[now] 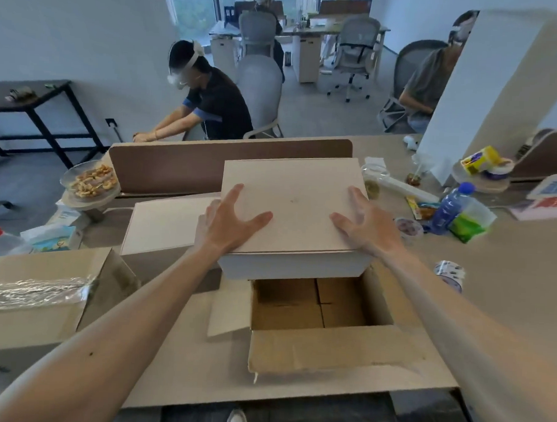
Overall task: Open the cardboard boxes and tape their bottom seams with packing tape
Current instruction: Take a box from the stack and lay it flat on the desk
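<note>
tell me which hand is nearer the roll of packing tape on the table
Right. The right hand rests on the pale box's right side, up-left of the tape roll; the left hand is across the box.

Crowded desk, one open well at centre

Open box (pixel 321 305) gapes free at 6 o'clock; flat box (pixel 293 211) blocks 12, taped box (pixel 34 296) 9, tape roll (pixel 450 275) and bottle (pixel 449 208) 3.

I have one wide-angle head view, looking forward and down from close above the surface (pixel 508 252). My forearms enter from 6 o'clock; the office beyond, with seated people, fills 12 o'clock.
</note>
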`<move>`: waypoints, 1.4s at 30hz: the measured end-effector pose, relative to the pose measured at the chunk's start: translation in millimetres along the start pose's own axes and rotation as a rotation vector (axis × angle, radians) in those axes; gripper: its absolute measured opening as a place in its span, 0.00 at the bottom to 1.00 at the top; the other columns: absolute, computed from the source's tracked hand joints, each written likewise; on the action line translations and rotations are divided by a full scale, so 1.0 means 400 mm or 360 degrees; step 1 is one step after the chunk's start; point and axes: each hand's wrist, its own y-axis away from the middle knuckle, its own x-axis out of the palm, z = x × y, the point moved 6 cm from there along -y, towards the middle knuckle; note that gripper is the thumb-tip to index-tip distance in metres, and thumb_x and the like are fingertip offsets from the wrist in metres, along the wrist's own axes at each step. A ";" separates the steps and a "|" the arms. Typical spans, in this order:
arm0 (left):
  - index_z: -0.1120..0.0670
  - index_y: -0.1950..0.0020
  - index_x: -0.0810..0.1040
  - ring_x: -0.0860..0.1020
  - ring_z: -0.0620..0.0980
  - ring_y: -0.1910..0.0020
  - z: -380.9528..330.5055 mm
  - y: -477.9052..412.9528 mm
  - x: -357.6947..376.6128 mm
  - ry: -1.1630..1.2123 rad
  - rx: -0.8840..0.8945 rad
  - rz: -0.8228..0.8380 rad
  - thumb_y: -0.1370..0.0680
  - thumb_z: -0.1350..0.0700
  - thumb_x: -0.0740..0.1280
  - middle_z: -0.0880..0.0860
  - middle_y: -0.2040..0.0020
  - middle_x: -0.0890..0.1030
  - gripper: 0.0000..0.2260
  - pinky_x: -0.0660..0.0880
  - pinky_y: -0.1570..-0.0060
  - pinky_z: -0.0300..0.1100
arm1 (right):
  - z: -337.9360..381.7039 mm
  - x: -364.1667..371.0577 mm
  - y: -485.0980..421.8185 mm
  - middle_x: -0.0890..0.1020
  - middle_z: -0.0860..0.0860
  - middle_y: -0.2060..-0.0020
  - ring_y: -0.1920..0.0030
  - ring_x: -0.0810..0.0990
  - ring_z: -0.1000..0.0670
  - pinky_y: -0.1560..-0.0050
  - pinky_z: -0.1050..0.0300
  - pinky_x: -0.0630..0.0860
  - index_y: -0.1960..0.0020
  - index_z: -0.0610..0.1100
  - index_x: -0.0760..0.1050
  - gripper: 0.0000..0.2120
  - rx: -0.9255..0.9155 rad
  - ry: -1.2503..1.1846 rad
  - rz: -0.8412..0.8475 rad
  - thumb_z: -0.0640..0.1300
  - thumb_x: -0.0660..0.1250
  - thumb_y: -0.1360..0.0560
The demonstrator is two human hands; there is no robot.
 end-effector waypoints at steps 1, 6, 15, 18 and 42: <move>0.42 0.21 0.57 0.69 0.58 0.29 -0.012 0.014 0.021 -0.0003 0.0008 0.0012 0.28 0.28 0.65 0.56 0.27 0.70 0.40 0.66 0.32 0.57 | -0.026 -0.008 0.015 0.64 0.49 0.24 0.28 0.67 0.42 0.31 0.46 0.67 0.20 0.52 0.51 0.38 0.0009 0.0006 -0.0005 0.65 0.61 0.24; 0.43 0.21 0.57 0.69 0.58 0.30 -0.033 0.061 0.113 -0.0014 0.0018 0.0082 0.29 0.27 0.63 0.55 0.27 0.71 0.41 0.66 0.31 0.58 | -0.119 -0.019 0.077 0.65 0.47 0.25 0.28 0.68 0.42 0.31 0.48 0.66 0.20 0.51 0.52 0.38 0.0067 0.0019 0.0025 0.64 0.61 0.23; 0.41 0.21 0.57 0.72 0.58 0.32 -0.040 0.109 0.200 -0.0018 -0.0034 0.0131 0.30 0.27 0.65 0.55 0.30 0.73 0.42 0.69 0.35 0.54 | -0.218 0.009 0.128 0.65 0.49 0.24 0.27 0.67 0.44 0.32 0.51 0.65 0.20 0.51 0.54 0.38 0.0127 -0.0117 0.0131 0.62 0.64 0.24; 0.42 0.21 0.57 0.71 0.58 0.32 -0.040 0.123 0.225 -0.0034 -0.0047 0.0154 0.29 0.28 0.65 0.56 0.30 0.73 0.41 0.68 0.35 0.53 | -0.238 0.016 0.139 0.66 0.48 0.25 0.27 0.66 0.44 0.31 0.51 0.65 0.20 0.50 0.55 0.37 0.0130 -0.0128 0.0129 0.60 0.65 0.24; 0.43 0.20 0.55 0.64 0.57 0.27 0.097 0.169 0.392 0.0211 -0.0317 0.0398 0.29 0.33 0.70 0.57 0.28 0.69 0.43 0.63 0.31 0.53 | -0.328 0.182 0.162 0.66 0.49 0.25 0.28 0.68 0.43 0.31 0.48 0.67 0.20 0.51 0.54 0.38 0.0267 -0.0004 0.0393 0.62 0.64 0.24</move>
